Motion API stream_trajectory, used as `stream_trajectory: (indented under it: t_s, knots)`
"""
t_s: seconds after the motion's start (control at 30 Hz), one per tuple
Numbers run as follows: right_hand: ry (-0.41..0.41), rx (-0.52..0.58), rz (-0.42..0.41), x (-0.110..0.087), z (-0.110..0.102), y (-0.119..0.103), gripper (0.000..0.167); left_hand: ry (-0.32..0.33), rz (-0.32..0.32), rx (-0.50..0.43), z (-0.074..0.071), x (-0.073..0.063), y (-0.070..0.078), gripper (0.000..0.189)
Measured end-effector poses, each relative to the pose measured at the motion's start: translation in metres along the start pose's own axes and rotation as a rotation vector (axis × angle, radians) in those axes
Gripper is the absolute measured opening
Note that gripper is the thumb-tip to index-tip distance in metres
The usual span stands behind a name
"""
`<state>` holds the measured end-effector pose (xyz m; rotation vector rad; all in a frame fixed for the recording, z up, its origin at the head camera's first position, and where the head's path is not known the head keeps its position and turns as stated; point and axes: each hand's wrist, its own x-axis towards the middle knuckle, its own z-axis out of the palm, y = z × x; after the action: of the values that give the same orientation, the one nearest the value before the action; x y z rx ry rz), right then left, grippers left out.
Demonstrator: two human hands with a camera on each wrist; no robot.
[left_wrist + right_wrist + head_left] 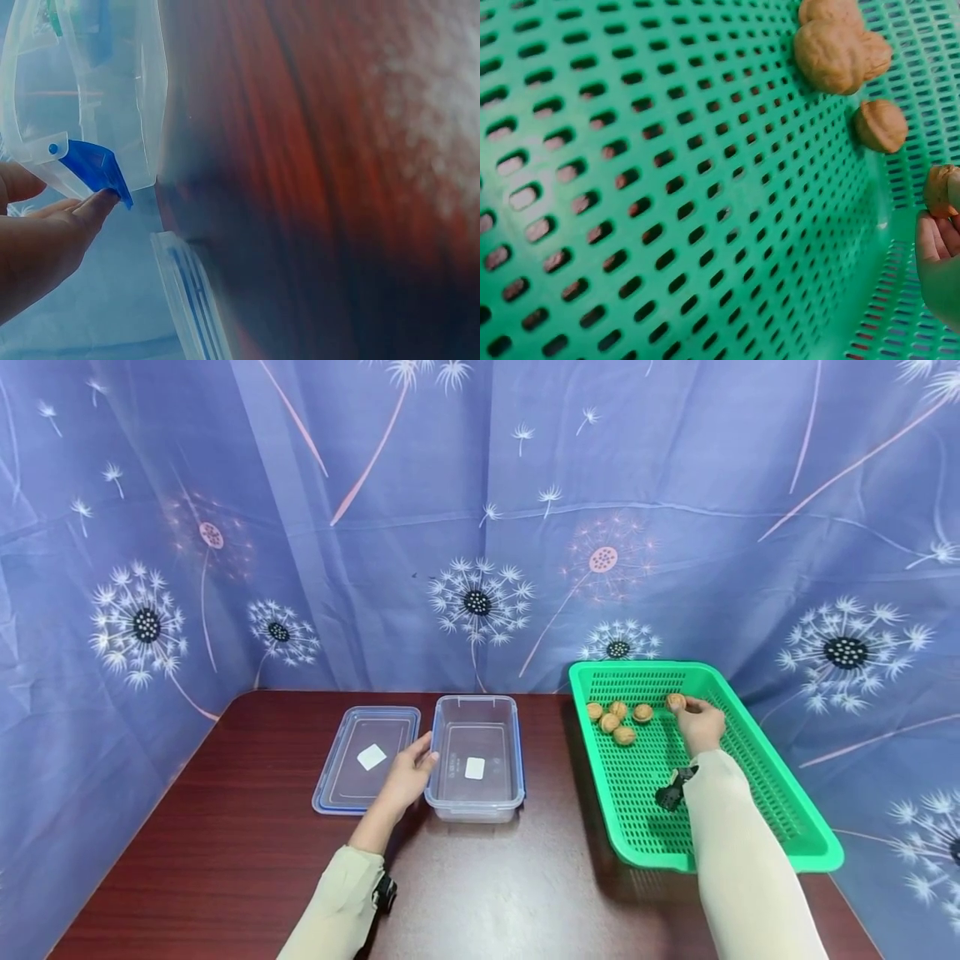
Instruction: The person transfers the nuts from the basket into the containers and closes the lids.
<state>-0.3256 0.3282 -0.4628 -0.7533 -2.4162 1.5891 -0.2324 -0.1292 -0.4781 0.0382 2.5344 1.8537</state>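
Note:
My left hand [407, 779] reaches to the left side of a clear plastic food container [480, 806]. Its fingers are fairly straight and touch the blue side clip [96, 166], with the thumb up by the rim. Over the far part of a green plastic basket [645, 827], my right hand [702, 727] pinches a walnut [675, 702] between thumb and fingers. Several other walnuts [623, 736] lie in the basket to the left of that hand; some also show in the right wrist view as a cluster [831, 58]. A white square label marks the container, whose inside holds nothing.
The container's lid [345, 781], clear with a blue seal and a white label, lies flat just left of the container. All stand on a dark red wooden table [202, 810]. Behind it hangs a blue dandelion-patterned cloth [360, 593]. The basket's raised rim [780, 777] surrounds the walnuts.

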Motion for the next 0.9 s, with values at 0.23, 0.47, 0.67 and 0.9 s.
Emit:
stream_trajectory:
  t_s: [0.23,0.47,0.67,0.9]
  knots:
    - [0.04,0.013,-0.04,0.021,0.007,0.006,0.052,0.009,0.015,-0.006,0.001,-0.002,0.003,0.047]
    - [0.03,0.102,-0.008,-0.009,0.008,-0.034,0.049,0.011,-0.001,0.0,0.002,-0.002,0.002,0.047]
    - [0.0,0.195,-0.019,-0.012,0.016,-0.051,0.05,0.014,-0.009,0.004,0.002,-0.002,0.003,0.047]
    - [-0.004,0.298,-0.02,-0.019,0.023,-0.07,0.048,0.024,-0.006,0.015,0.002,-0.005,0.006,0.047]
